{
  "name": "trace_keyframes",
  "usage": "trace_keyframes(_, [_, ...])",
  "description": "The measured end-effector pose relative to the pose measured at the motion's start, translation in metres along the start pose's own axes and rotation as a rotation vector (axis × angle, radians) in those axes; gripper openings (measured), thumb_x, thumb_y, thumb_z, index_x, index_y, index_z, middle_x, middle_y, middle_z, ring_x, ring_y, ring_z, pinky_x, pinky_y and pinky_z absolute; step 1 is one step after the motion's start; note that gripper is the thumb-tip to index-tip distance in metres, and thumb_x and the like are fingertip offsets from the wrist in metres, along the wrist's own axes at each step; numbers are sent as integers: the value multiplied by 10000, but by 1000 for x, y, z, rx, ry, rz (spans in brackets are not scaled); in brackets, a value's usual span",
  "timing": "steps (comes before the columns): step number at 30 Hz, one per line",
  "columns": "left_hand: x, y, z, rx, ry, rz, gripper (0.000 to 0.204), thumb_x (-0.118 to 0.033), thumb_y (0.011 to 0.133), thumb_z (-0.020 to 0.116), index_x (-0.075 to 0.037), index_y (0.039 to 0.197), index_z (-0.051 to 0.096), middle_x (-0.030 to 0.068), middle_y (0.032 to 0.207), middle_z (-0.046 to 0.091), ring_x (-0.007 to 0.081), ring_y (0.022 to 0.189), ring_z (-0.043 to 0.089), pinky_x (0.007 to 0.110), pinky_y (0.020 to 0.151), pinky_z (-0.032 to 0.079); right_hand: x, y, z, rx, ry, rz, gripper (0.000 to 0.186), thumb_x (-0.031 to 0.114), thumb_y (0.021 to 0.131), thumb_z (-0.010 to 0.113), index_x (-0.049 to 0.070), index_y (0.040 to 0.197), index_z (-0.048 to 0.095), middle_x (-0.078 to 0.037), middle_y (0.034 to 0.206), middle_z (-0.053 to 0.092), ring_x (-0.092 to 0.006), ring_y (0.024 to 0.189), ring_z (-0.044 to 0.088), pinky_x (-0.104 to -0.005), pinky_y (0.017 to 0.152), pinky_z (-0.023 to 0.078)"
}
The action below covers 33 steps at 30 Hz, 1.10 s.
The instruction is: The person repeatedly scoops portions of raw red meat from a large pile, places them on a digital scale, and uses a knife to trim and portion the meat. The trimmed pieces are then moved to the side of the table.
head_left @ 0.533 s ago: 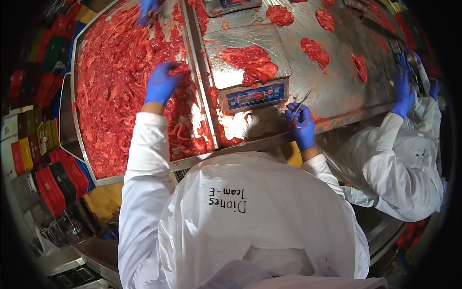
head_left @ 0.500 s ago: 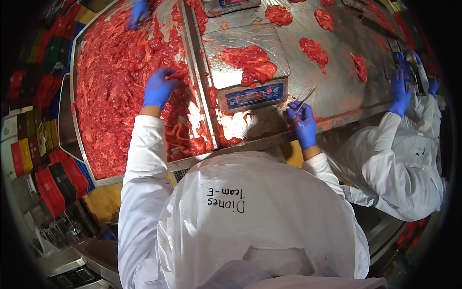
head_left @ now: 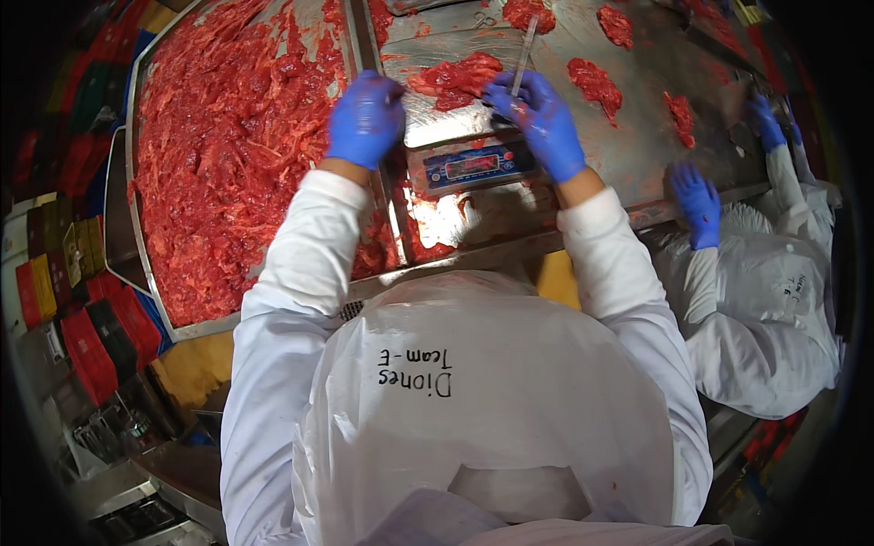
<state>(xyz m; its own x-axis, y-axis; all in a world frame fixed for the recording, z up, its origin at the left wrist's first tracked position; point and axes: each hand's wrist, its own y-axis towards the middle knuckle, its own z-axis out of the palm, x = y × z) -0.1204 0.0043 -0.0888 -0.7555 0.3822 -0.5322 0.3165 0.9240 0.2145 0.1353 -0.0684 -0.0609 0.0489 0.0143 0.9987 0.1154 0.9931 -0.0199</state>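
Observation:
My left hand (head_left: 366, 120), in a blue glove, is by the metal divider (head_left: 394, 205) at the scale's left side. Its fingers are curled; whatever they may hold is hidden. My right hand (head_left: 543, 126), also gloved, is closed around a slim, blade-like metal tool (head_left: 525, 56) that points away from me. Its fingertips are at the right edge of a piece of red meat (head_left: 455, 80) lying on the scale's steel plate (head_left: 428, 129). The scale's blue display panel (head_left: 478, 166) faces me.
Left of the divider, a large metal tray (head_left: 150, 264) holds a heap of raw meat (head_left: 228, 155). Separate meat pieces (head_left: 596, 89) lie on the steel table (head_left: 637, 164) to the right, with scissors (head_left: 483, 20) beyond the scale. A co-worker's gloved hand (head_left: 696, 202) is nearby on the right.
My left hand has moved from over the meat heap right to the divider. My right hand has brought the tool up and left to the scale. The meat on the plate has shifted and bunched up.

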Motion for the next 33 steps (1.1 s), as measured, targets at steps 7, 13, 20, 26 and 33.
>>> trace_keyframes(7, [12, -64, 29, 331, 513, 77, 529, -329, 754, 804, -186, 1260, 741, 144, 1463, 568, 487, 1520, 245, 726, 1185, 237, -32, -74, -38, 92, 12, 219, 312, 195, 968, 756, 17, 1179, 612, -83, 1092, 722, -160, 1002, 703, -315, 919, 563])
trace_keyframes(13, [0, -100, -12, 593, 261, 142, 282, -279, 712, 817, -147, 961, 812, 72, 1330, 664, 466, 1477, 344, 644, 1208, 276, -61, -109, -66, 71, 0, 263, 349, 250, 968, 754, 20, 1192, 619, -64, 1063, 718, -143, 977, 685, -286, 895, 549])
trace_keyframes(20, [-44, -36, -99, 814, -866, -240, 473, -270, 881, 804, -16, 1263, 690, 102, 1273, 702, 254, 1200, 639, 386, 992, 522, -42, -103, -61, 32, 54, 311, 329, 237, 977, 743, 10, 1183, 624, -67, 1052, 713, -132, 988, 680, -281, 910, 552])
trace_keyframes(26, [18, -14, -48, 97, -80, -30, 208, -261, 881, 721, -69, 960, 737, 161, 960, 714, 323, 907, 706, 427, 794, 561, -40, -104, -63, 82, 143, 248, 424, 276, 982, 748, -21, 1252, 613, -111, 1131, 707, -193, 1046, 705, -340, 977, 569])
trace_keyframes(33, [105, -67, -60, 541, 36, -627, 310, -279, 880, 794, -17, 1033, 736, 112, 964, 737, 215, 858, 680, 365, 827, 534, -57, -109, -116, -327, 176, 247, 366, 186, 1021, 692, -51, 1281, 591, -148, 1186, 698, -212, 1068, 705, -354, 979, 581])
